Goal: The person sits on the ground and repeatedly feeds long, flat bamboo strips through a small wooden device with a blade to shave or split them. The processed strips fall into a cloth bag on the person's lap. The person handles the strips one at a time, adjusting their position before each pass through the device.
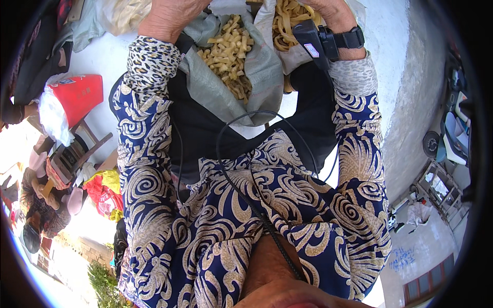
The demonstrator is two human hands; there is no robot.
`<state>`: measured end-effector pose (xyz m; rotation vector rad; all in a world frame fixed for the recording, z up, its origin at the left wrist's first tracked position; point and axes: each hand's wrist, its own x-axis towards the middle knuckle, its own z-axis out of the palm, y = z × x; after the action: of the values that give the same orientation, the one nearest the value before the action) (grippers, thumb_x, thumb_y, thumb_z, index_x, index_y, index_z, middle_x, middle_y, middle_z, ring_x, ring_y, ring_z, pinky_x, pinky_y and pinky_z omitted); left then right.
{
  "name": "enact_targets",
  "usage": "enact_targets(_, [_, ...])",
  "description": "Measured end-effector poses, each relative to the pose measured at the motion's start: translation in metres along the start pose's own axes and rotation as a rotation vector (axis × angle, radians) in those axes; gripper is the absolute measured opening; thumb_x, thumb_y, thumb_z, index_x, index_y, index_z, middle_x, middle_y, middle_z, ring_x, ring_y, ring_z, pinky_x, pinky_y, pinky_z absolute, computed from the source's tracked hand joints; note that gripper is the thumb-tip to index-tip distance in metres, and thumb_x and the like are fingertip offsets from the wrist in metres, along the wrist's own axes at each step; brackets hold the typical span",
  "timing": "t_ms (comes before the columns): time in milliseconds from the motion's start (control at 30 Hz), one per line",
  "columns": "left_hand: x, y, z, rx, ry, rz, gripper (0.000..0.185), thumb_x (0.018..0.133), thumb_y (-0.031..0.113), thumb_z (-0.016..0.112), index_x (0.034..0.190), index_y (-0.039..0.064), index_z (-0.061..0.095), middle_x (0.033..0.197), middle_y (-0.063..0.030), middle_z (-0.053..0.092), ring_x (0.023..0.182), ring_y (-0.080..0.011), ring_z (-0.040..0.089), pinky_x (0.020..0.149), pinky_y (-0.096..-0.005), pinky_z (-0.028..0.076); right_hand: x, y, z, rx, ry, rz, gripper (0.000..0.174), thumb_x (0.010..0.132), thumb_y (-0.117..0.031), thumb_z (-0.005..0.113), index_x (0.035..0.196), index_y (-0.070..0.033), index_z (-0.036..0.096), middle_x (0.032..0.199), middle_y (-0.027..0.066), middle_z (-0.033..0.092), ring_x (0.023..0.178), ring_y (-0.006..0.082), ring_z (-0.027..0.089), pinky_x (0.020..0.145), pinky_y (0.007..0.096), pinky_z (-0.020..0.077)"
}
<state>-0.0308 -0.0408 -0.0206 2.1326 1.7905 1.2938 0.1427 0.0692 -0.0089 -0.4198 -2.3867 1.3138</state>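
My left hand (174,13) is at the top edge, its fingers cut off by the frame, to the left of an open grey-green woven sack (265,81). The sack stands between my knees and holds many short tan cut pieces (227,54). My right hand (325,5) is also cut off at the top edge, beside long tan strips (287,23) in a pale sack (294,57). Whether either hand holds something is out of sight. A black device (312,41) is strapped on my right wrist. Some pale cloth (228,7) lies at the top centre, between my hands.
A red bag (79,98) and clear plastic (56,115) are on the left near a wooden stool (90,148). Another person (46,204) sits at the far left. A black cable (219,142) loops over my lap. A rough wall (408,96) rises on the right.
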Motion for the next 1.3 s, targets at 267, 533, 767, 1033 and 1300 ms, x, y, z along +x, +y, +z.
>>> enact_targets(267, [0.005, 0.01, 0.02, -0.222, 0.163, -0.109, 0.011, 0.094, 0.006, 0.07, 0.097, 0.004, 0.059, 0.073, -0.0082, 0.059, 0.063, -0.0181, 0.06, 0.06, -0.0321, 0.05, 0.002, 0.01, 0.008, 0.475, -0.185, 0.275, 0.014, 0.1, -0.017, 0.059, 0.106, -0.006, 0.065, 0.092, -0.0063, 0.062, 0.077, 0.0037, 0.054, 0.065, 0.0192, 0.0435])
enact_targets(533, [0.002, 0.009, 0.026, -0.726, 0.115, -0.543, 0.011, 0.097, 0.003, 0.065, 0.09, 0.005, 0.057, 0.075, 0.004, 0.055, 0.065, -0.0035, 0.051, 0.059, -0.0208, 0.045, 0.005, 0.012, 0.02, 0.43, 0.089, 0.283, 0.013, 0.095, -0.015, 0.065, 0.099, -0.003, 0.062, 0.088, -0.0045, 0.059, 0.08, 0.0033, 0.054, 0.065, 0.0214, 0.0462])
enact_targets(767, [0.002, -0.013, 0.024, -1.063, 0.111, -0.743, 0.009, 0.095, 0.005, 0.065, 0.089, 0.007, 0.059, 0.079, 0.0004, 0.063, 0.064, -0.0063, 0.058, 0.058, -0.0214, 0.051, 0.004, 0.013, 0.019, -0.224, 0.396, -0.216, 0.019, 0.084, -0.01, 0.074, 0.098, -0.005, 0.063, 0.079, 0.0069, 0.063, 0.073, 0.0161, 0.064, 0.064, 0.0296, 0.0511])
enact_targets(1033, [0.004, -0.008, 0.0, -1.195, -0.079, -0.725, 0.019, 0.087, -0.003, 0.069, 0.1, 0.006, 0.059, 0.091, -0.0011, 0.066, 0.076, -0.0071, 0.063, 0.067, -0.0189, 0.052, 0.003, 0.018, 0.019, -0.184, 0.365, -0.129, 0.015, 0.086, -0.015, 0.077, 0.084, -0.004, 0.067, 0.071, 0.0061, 0.064, 0.064, 0.0128, 0.06, 0.063, 0.029, 0.0496])
enact_targets(1300, [0.004, 0.005, 0.013, -0.583, -0.021, -0.456, 0.021, 0.085, -0.005, 0.068, 0.095, 0.007, 0.054, 0.079, 0.0068, 0.051, 0.067, -0.0011, 0.047, 0.058, -0.0186, 0.041, 0.003, 0.026, 0.002, 0.638, -0.063, 0.343, 0.019, 0.097, -0.02, 0.071, 0.093, -0.002, 0.075, 0.085, -0.0054, 0.067, 0.072, 0.0023, 0.054, 0.062, 0.0197, 0.0434])
